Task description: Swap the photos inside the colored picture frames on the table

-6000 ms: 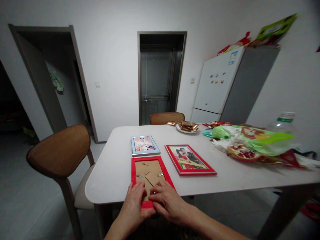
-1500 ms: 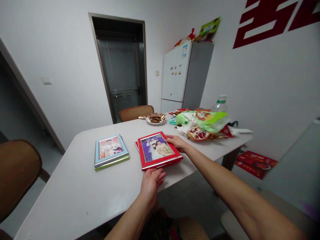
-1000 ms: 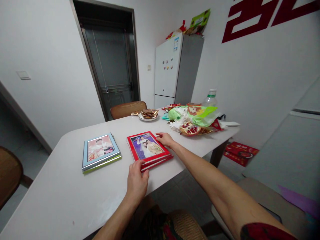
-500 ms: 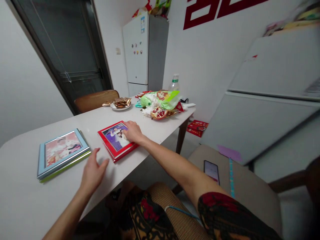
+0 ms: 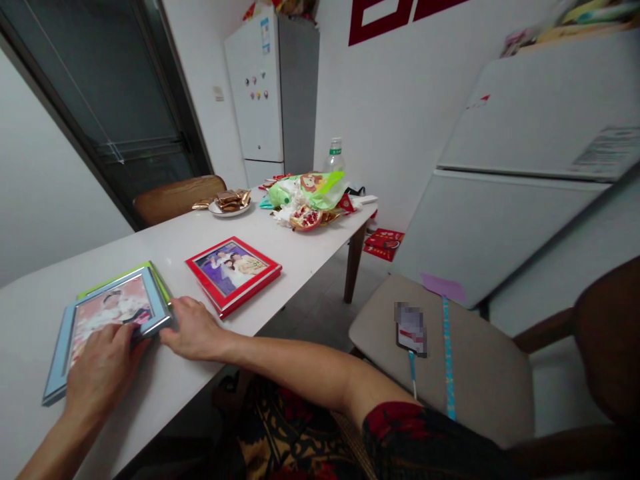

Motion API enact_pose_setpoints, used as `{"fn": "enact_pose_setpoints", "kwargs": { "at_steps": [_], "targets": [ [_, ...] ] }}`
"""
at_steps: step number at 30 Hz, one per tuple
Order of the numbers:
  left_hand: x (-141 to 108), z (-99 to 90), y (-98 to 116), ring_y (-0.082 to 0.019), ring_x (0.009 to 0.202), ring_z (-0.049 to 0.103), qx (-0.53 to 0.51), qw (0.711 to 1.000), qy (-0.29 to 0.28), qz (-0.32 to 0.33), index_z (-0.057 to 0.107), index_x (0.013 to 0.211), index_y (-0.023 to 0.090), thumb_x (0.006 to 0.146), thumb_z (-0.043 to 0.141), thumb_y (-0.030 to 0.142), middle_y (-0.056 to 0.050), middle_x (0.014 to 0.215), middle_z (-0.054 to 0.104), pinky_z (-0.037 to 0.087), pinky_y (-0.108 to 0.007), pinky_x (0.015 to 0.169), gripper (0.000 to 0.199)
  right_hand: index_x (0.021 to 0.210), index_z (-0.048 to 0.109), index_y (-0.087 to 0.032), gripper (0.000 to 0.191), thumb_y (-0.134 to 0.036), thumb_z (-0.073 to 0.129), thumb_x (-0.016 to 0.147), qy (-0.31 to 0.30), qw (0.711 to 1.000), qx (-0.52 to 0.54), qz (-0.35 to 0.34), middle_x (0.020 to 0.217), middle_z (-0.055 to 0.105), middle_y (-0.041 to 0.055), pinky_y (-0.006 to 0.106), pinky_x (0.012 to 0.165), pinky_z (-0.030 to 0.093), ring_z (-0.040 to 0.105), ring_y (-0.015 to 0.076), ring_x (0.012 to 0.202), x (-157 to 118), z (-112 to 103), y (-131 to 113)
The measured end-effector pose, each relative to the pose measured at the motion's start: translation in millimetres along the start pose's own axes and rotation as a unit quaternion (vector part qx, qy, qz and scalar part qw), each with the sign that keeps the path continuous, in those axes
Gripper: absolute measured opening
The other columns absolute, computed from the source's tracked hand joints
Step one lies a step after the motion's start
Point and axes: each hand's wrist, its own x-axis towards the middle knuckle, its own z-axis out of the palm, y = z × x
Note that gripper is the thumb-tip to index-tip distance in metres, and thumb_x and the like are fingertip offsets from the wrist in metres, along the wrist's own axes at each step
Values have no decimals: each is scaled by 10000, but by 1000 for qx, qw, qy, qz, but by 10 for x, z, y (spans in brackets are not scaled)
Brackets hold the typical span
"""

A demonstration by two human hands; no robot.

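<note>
A light-blue photo frame [image 5: 111, 303] lies face up at the left of the white table, turned slightly over a green frame [image 5: 114, 278] that shows along its far edge. My left hand [image 5: 103, 367] grips the blue frame's near edge, fingers over its front. At its right-hand corner, my right hand [image 5: 193, 330] is closed with the thumb low and fingers against the side; whether it also touches the green frame is hidden. Right of my hands, a thick red photo frame [image 5: 233, 270] lies face up, untouched.
Farther back on the table [image 5: 295, 257] are a plate of wrapped snacks [image 5: 230, 205], a cut pomegranate [image 5: 306, 218], a green bag [image 5: 305, 190] and a plastic bottle [image 5: 335, 157]. A chair [image 5: 480, 373] at right holds a phone [image 5: 411, 330] with a cable.
My right hand has left the red frame and moved left to the blue one. My left hand has come onto the blue frame, which has shifted nearer, exposing green at its far side.
</note>
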Motion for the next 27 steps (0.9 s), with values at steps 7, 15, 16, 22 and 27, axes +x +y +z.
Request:
{"fn": "enact_pose_setpoints", "kwargs": {
  "at_steps": [7,15,16,22,27],
  "targets": [
    [-211,-531,334,-258,893,490,-98,989,85,-69,467,861,178,762,386,274,-82,890,513,428,-355,711,160,917,574,-150,354,-430,454,736,-16,923,374,88,852,616,35,264,674,450,563,154,776,-117,166,-400],
    [-558,-1009,419,-189,965,514,-588,759,178,-216,483,1005,198,706,528,295,-39,1007,546,412,-339,861,317,816,560,-142,163,-206,436,732,20,980,167,-104,793,591,38,277,687,437,536,153,751,-360,-247,-938],
    [-629,-1036,395,-192,998,505,-628,718,188,-234,475,1039,203,709,536,299,-40,1034,549,389,-348,891,349,865,556,-151,188,-174,425,732,2,978,146,-150,855,593,44,284,734,430,533,154,808,-408,-294,-959],
    [-1050,-971,266,-233,1090,460,-713,586,167,-347,481,1084,179,704,557,381,-73,1150,526,333,-377,950,437,1173,416,-126,474,-127,428,700,-121,948,-17,-292,1177,484,120,351,935,334,411,182,1087,-816,-273,-941],
    [-1249,-651,220,-229,1092,464,-683,622,104,-368,514,1060,172,644,616,352,-72,1135,553,352,-326,937,464,1177,428,-132,477,-187,471,705,-168,932,-130,-294,1156,491,128,395,912,342,410,235,1053,-1079,5,-766]
  ]
}}
